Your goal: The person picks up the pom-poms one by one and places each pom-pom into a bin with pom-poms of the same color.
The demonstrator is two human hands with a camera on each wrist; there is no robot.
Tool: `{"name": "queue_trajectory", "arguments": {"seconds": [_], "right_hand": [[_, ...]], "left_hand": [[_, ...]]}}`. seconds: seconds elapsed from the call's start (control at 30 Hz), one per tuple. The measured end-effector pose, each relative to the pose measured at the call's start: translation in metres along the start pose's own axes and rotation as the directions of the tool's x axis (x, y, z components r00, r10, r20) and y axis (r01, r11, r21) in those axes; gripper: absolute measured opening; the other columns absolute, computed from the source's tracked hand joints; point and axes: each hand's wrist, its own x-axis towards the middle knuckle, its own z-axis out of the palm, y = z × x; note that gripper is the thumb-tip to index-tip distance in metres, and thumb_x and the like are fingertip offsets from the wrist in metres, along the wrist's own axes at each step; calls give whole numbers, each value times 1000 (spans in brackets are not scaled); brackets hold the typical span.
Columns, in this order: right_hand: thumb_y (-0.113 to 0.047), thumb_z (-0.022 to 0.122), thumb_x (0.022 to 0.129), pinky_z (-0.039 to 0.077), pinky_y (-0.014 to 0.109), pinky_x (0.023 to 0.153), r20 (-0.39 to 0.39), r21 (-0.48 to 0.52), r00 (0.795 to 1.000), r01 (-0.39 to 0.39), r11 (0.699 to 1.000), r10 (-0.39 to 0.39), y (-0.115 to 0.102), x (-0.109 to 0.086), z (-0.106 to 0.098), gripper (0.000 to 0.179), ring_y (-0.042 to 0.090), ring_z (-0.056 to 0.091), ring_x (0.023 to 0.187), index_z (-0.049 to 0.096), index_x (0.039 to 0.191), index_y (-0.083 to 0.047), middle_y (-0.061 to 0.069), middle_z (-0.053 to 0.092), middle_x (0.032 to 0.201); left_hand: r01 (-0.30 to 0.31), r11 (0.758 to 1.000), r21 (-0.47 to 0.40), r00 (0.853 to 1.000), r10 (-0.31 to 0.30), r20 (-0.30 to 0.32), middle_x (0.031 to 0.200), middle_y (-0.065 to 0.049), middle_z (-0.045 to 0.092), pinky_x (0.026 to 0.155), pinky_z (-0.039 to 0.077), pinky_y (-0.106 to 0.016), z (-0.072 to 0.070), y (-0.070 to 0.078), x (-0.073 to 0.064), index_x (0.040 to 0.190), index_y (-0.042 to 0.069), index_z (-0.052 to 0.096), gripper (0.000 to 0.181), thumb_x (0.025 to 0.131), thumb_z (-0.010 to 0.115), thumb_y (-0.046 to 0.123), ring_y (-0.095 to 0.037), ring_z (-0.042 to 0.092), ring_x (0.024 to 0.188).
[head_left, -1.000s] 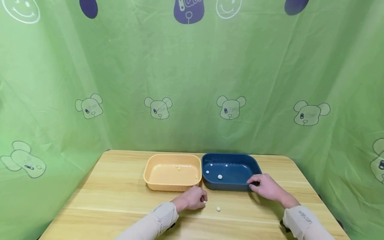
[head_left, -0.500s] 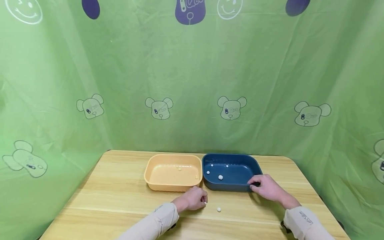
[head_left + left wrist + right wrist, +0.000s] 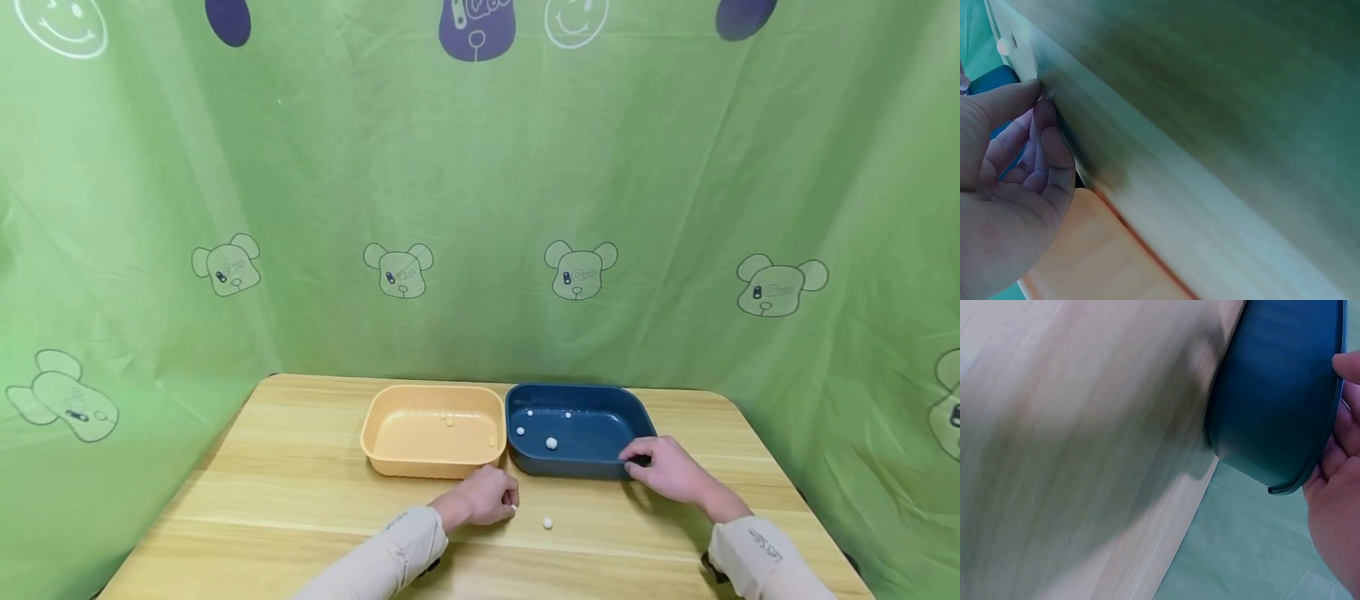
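Note:
My left hand (image 3: 483, 496) is low over the table in front of the yellow-orange basin, pinching a tiny white ball (image 3: 514, 507) between thumb and index finger. In the left wrist view that ball is mostly hidden by the fingertips (image 3: 1040, 87). A larger white ball (image 3: 547, 523) lies on the wood just to the right of this hand. My right hand (image 3: 666, 468) grips the near right rim of the dark blue basin (image 3: 577, 468), thumb on one side and fingers on the other, as the right wrist view shows. Several white balls (image 3: 551, 443) of different sizes lie inside the blue basin.
The yellow-orange basin (image 3: 431, 469) stands left of the blue one, their ends touching or nearly so. A few small yellowish balls (image 3: 450, 422) lie in it. Both basins are near the back of the wooden table (image 3: 300, 467), with a green printed curtain (image 3: 480, 167) around it.
Both hands and basins stay in place. Slightly less of the tiny ball shows between my left fingertips than a second ago. The head view has shifted very little.

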Motion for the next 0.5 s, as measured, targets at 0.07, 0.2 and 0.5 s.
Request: {"name": "queue_trajectory", "arguments": {"seconds": [0.07,0.2,0.5], "right_hand": [[-8,69,80,51,33,73,6,-3,1000,-3,1000,3,1,0,0,12,11,61,84,71,88,-17,-7,67,89],[-8,69,80,51,33,73,9,-12,1000,-7,1000,7,2,1,1,13,10,61,84,71,88,-18,-8,67,89],[-9,69,80,51,33,73,11,-12,1000,-5,1000,5,2,0,1,13,11,61,84,71,88,-18,-8,67,89]], "left_hand": [[-1,1000,-3,1000,1,-4,67,15,53,59,39,-12,1,0,0,78,16,67,5,79,70,13,2,47,62],[-9,1000,11,1000,9,-13,66,16,53,59,38,-11,1,0,0,76,17,66,6,79,71,14,3,47,62],[-28,998,-57,1000,27,-10,65,15,52,57,38,-13,1,0,0,76,17,64,9,81,70,15,3,46,59]]}}
